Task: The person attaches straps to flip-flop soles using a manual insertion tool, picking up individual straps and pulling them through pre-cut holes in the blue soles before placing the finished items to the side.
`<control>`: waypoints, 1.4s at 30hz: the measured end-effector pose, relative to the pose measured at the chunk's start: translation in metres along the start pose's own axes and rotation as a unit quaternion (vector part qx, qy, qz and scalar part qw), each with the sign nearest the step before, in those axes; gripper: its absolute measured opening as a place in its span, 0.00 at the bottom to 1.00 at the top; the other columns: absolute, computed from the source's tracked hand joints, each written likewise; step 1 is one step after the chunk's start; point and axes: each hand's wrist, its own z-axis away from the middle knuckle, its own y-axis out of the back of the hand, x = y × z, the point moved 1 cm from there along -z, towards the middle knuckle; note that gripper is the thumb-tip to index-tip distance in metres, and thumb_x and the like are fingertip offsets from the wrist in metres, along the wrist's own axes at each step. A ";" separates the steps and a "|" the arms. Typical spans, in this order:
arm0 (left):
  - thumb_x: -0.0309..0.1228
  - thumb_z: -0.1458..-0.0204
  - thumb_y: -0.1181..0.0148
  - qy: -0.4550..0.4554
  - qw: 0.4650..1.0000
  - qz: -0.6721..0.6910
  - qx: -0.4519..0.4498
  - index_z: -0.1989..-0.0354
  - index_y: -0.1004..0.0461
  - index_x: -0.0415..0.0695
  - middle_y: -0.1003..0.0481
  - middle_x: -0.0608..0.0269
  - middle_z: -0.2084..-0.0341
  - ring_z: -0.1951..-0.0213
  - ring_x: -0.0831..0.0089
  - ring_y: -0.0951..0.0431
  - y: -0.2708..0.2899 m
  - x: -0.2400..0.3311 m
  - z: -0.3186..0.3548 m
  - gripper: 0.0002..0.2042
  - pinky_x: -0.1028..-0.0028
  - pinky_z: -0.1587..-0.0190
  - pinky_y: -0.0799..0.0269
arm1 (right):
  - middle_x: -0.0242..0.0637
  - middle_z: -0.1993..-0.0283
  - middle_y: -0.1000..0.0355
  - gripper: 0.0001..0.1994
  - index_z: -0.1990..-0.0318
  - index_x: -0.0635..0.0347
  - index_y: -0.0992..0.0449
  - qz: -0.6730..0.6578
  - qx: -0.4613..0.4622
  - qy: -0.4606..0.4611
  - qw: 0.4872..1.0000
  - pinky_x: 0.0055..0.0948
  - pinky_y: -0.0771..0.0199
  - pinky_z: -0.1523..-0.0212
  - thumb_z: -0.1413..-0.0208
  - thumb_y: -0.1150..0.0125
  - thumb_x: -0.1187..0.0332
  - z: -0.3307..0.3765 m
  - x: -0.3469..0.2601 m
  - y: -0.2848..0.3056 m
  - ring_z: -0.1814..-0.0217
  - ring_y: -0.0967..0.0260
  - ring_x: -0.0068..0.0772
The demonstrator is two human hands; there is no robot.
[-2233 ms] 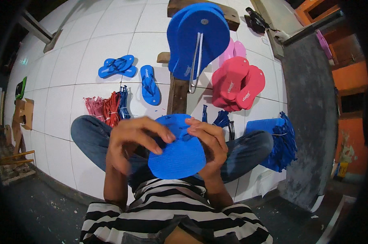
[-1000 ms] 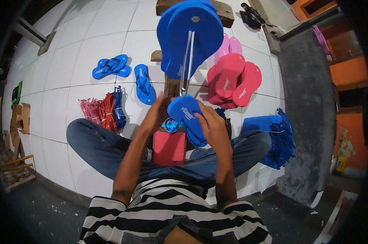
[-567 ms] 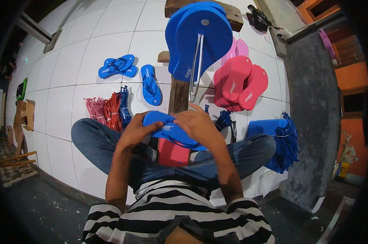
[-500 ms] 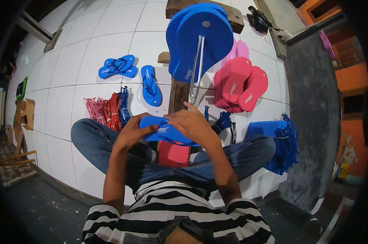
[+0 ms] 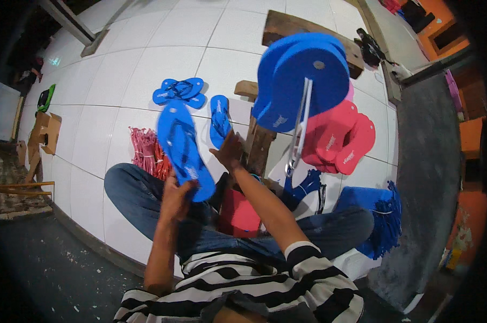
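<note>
White-tiled flr. (image 5: 119,75), grey step/ledge (image 5: 423,177) along R side; person seated cross-legged, jeans, b/w striped top.

Item 1: blue flip-flop (image 5: 183,142), qty 1, strap fitted. Loc.: raised in front of person's L knee, above strap bundles. Upper face shows. Long axis runs lengthwise, away from person, slanting: far end tips a bit L, near end a bit R. Lettered end is the near one; plain far end points twd. the crossed pr.

L hand (image 5: 178,195): clamped on near end of item 1, thumb on upper face.

R hand (image 5: 230,152): reaching fwd., fingers apart, at near end of item 2; contact w/ it can't tell.

Item 2: single blue flip-flop (image 5: 219,119), qty 1, on flr., long axis approx. fore-aft, R of item 1.

Adj. stock:
- crossed pr. blue flip-flops (image 5: 180,92), on flr., far side of item 1.
- pink straps (image 5: 141,151), bundled, & red straps (image 5: 160,164) beside, part hidden by item 1.
- blue soles (image 5: 308,81), stacked, on metal prong (image 5: 299,132) over wooden beam (image 5: 262,144).
- coral-red soles (image 5: 337,137), piled, R of prong.
- dk. blue straps (image 5: 303,187), near R knee.
- red pad (image 5: 239,212), betw. legs.
</note>
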 end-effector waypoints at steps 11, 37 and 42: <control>0.18 0.55 0.49 0.030 0.991 0.023 -0.129 0.37 0.43 0.38 0.28 0.59 0.53 0.54 0.72 0.25 -0.055 -0.046 -0.010 0.31 0.71 0.52 0.28 | 0.51 0.42 0.37 0.39 0.37 0.65 0.47 -0.251 -0.060 -0.041 0.965 0.42 0.38 0.41 0.53 0.34 0.59 -0.008 0.054 0.014 0.42 0.38 0.46; 0.52 0.39 0.53 0.028 0.979 0.087 -0.184 0.31 0.52 0.43 0.39 0.58 0.39 0.40 0.67 0.37 -0.070 -0.049 -0.019 0.35 0.67 0.38 0.41 | 0.52 0.40 0.43 0.53 0.32 0.61 0.54 -0.307 -0.140 -0.006 0.941 0.41 0.35 0.42 0.65 0.24 0.66 0.166 0.037 0.276 0.40 0.38 0.50; 0.54 0.40 0.55 0.024 0.977 0.028 -0.209 0.32 0.50 0.41 0.40 0.58 0.38 0.38 0.67 0.39 -0.055 -0.053 -0.025 0.36 0.67 0.36 0.44 | 0.50 0.35 0.46 0.55 0.31 0.62 0.56 -0.402 -0.121 0.012 0.907 0.39 0.42 0.36 0.64 0.22 0.65 0.156 0.027 0.241 0.34 0.44 0.42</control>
